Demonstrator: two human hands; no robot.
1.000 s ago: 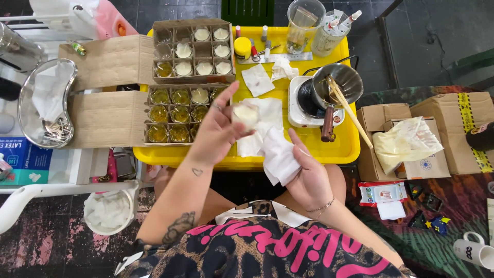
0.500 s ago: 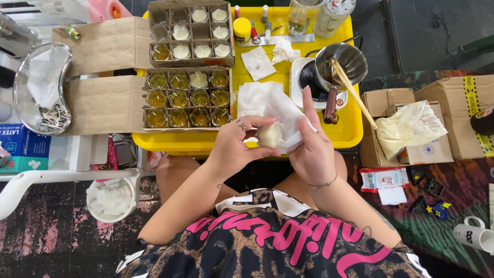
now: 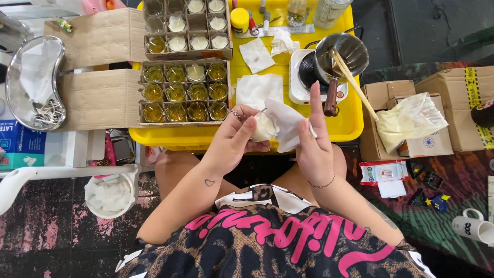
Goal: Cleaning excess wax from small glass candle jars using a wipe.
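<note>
Candle jar wiped over tray's near edge

Left hand (image 3: 234, 136) gripped a small glass jar (image 3: 263, 126) of pale wax, just above the yellow tray (image 3: 346, 126) rim; right hand (image 3: 314, 144) pressed a white tissue (image 3: 285, 121) around it, index finger raised. Behind, 1 cardboard box (image 3: 184, 92) held 12 cells, 11 amber-filled, 1 white; a second box (image 3: 186, 28) held white-filled jars and empty cells; a metal pot (image 3: 342, 54) held wooden sticks. Open room lay only between knees and tray.
</note>
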